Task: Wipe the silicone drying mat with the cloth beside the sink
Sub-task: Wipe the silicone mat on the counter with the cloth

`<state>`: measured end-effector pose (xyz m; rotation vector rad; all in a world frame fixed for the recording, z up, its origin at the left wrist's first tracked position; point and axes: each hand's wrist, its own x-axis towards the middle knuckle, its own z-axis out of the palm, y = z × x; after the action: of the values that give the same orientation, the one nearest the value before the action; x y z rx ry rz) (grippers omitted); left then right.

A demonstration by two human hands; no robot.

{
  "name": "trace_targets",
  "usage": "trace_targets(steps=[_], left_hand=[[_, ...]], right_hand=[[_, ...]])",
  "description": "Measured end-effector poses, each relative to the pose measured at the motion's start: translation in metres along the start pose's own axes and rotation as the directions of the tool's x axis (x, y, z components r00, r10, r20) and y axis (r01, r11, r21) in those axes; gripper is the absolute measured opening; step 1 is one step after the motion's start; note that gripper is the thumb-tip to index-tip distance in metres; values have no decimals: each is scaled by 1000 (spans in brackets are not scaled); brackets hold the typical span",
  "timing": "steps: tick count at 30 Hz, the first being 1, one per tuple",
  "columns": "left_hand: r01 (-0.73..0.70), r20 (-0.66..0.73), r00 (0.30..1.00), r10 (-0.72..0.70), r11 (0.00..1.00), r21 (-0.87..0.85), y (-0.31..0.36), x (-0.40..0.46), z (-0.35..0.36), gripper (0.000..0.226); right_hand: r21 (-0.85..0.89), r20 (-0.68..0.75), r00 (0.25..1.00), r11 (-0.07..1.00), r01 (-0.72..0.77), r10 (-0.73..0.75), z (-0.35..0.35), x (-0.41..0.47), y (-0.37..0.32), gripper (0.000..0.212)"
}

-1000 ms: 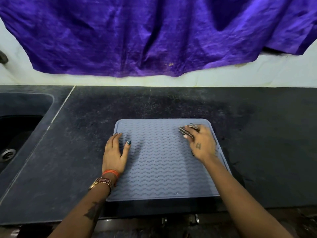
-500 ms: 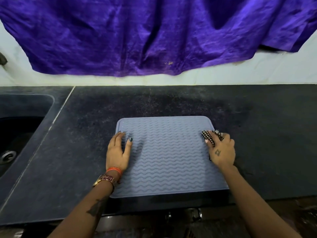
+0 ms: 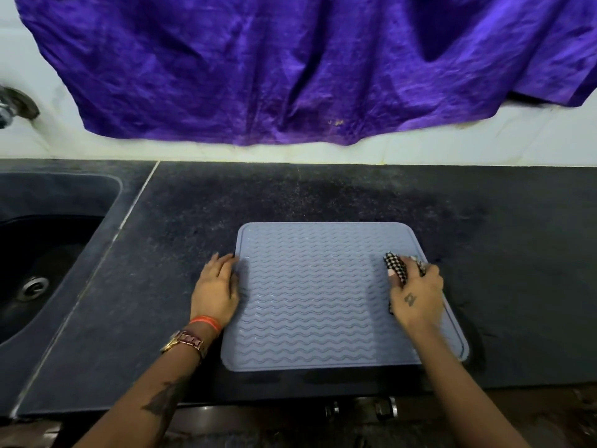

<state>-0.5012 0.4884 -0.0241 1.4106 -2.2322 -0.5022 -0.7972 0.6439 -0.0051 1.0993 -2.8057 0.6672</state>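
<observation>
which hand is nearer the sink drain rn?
Left. The left hand rests at the mat's left edge, the side toward the sink drain. The right hand holds the checkered cloth at the mat's right side, farther away.

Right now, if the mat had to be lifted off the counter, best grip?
Pinch the mat at its far left corner, from the sink side. It lies flat and thin, so only the raised rim offers purchase. The left hand and the right hand, with the cloth, cover the side edges.
</observation>
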Motion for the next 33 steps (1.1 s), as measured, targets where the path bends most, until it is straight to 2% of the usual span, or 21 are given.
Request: trace_targets(steps=[4, 6, 8, 12, 15, 19, 23, 26, 29, 33], left_hand=[[-46, -3, 999, 46, 996, 82, -1, -4, 2, 48], [-51, -10, 999, 52, 995, 91, -1, -4, 3, 48], [-28, -26, 999, 30, 996, 81, -1, -4, 3, 47], [12, -58, 998, -8, 998, 64, -2, -3, 4, 34], [23, -73, 997, -19, 998, 52, -3, -3, 4, 33], [34, -67, 997, -30, 998, 52, -2, -4, 3, 33], [26, -60, 998, -24, 999, 43, -4, -5, 3, 36], [34, -61, 998, -33, 999, 20, -6, -4, 3, 37], [24, -61, 998, -25, 1000, -19, -7, -5, 2, 37], [42, -63, 997, -50, 991, -125, -10, -3, 2, 34]], right_hand=[[-111, 70, 997, 993, 52, -44, 12, -13, -18, 49], [-56, 106, 994, 998, 22, -16, 9, -6, -21, 51], [-12, 100, 994, 999, 52, -51, 10, -10, -29, 51], [-118, 110, 985, 982, 144, -131, 18, -24, -45, 46], [-84, 143, 983, 989, 124, -111, 19, -18, -52, 48], [-95, 146, 965, 967, 235, -220, 27, -37, -70, 44], [-70, 167, 967, 976, 206, -192, 26, -30, -70, 47], [37, 173, 967, 982, 183, -187, 27, -34, -85, 49], [-44, 161, 960, 970, 239, -229, 36, -53, -101, 48], [-57, 194, 967, 982, 179, -165, 35, -46, -108, 51]])
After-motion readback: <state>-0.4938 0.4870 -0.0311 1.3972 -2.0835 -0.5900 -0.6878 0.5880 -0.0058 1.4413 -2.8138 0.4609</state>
